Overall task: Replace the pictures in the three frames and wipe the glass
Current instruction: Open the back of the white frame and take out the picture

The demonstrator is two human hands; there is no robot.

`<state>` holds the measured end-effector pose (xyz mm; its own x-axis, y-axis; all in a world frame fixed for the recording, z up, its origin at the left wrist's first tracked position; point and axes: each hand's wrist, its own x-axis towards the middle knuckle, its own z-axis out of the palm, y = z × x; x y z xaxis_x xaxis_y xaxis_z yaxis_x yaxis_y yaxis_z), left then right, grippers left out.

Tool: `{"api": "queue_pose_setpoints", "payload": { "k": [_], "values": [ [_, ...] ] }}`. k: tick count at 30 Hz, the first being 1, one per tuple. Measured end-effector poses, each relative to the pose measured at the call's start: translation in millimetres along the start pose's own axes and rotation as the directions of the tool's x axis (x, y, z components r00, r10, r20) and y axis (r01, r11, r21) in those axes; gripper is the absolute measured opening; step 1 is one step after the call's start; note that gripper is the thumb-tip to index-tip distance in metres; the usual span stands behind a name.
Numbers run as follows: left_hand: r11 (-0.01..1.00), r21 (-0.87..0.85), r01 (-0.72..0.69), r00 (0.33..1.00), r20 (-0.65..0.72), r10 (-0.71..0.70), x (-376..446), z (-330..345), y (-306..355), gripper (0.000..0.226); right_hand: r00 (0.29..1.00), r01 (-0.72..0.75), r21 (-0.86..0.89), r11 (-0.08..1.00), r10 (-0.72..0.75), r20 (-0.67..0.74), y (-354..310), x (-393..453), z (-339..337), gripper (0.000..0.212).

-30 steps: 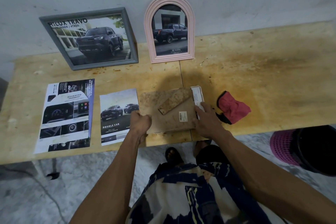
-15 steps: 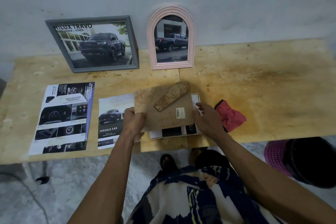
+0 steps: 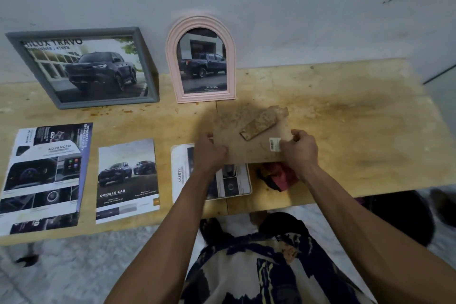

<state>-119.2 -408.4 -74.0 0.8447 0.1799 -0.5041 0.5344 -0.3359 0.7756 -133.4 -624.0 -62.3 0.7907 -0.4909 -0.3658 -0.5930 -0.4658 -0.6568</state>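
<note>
A brown backing board (image 3: 249, 136) with a fold-out stand is held up off the table, tilted. My left hand (image 3: 209, 153) grips its left edge and my right hand (image 3: 299, 148) grips its right edge near a small label. Below it a white frame (image 3: 176, 170) lies on the table with a "SAFETY" picture in it, partly hidden by my left arm. A grey frame (image 3: 145, 66) and a pink arched frame (image 3: 201, 57), both showing trucks, lean on the wall. A red cloth (image 3: 278, 176) lies under my right wrist.
Two loose prints lie on the wooden table (image 3: 357, 131): a large "ADVANCED" sheet (image 3: 44, 175) at the left and a "DOUBLE CAB" sheet (image 3: 127, 180) beside it. A dark bin (image 3: 407, 215) stands on the floor below the table's right end.
The backing board has come up off the white frame and moved right and away, uncovering the picture in the frame. Both hands rose with it.
</note>
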Motion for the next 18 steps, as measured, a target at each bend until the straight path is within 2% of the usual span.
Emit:
{"api": "queue_pose_setpoints", "payload": {
  "k": [6, 8, 12, 14, 16, 18],
  "values": [
    [0.99, 0.131, -0.044, 0.998, 0.058, 0.036, 25.8, 54.3, 39.1, 0.047, 0.999, -0.046, -0.061, 0.997, 0.045, -0.013, 16.8, 65.2, -32.3, 0.055],
    [0.983, 0.181, -0.017, 1.0, 0.029, 0.013, 36.6, 71.5, 48.9, 0.047, 0.999, -0.03, -0.104, 0.994, 0.031, 0.008, 18.8, 83.7, -40.2, 0.054],
    [0.99, 0.081, 0.12, 0.993, -0.029, -0.118, 59.0, 103.9, 56.0, 0.036, 0.998, -0.051, -0.102, 0.993, 0.056, 0.04, 19.8, 115.9, -49.2, 0.044],
    [0.985, 0.031, 0.167, 0.984, -0.063, -0.165, 66.2, 116.4, 58.4, 0.032, 0.995, -0.058, -0.115, 0.992, 0.067, 0.073, 21.0, 128.3, -49.7, 0.047],
    [0.985, 0.087, 0.15, 0.985, -0.096, -0.141, 73.9, 124.9, 58.9, 0.028, 0.992, -0.06, -0.147, 0.987, 0.075, 0.103, 23.9, 139.0, -50.1, 0.052],
    [0.965, 0.221, 0.14, 0.984, -0.144, -0.109, 80.7, 131.9, 56.4, 0.019, 0.99, -0.048, -0.199, 0.979, 0.073, 0.118, 25.9, 146.7, -51.0, 0.052]
  ]
}}
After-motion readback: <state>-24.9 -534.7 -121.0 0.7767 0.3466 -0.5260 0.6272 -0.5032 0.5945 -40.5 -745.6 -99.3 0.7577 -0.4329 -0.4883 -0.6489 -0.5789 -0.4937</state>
